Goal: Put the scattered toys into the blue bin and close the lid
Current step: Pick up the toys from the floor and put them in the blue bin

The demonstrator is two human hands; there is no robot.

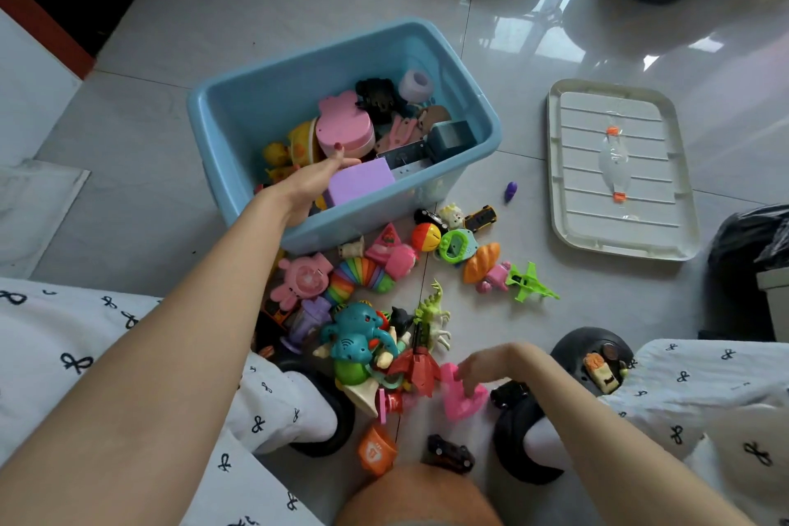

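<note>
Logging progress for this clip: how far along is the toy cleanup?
Partly done. The blue bin already holds several toys, such as the pink case. In hand: the left hand holds a purple block over the bin; the right hand touches a pink toy on the floor. Left: many toys still scattered, like the green plane, and the lid lies beside the bin.

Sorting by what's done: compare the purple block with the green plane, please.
The purple block is held over the blue bin by the left hand; the green plane lies untouched on the floor. The block is a plain box; the plane is thin, winged and pointed. Both are single-coloured toys.
</note>
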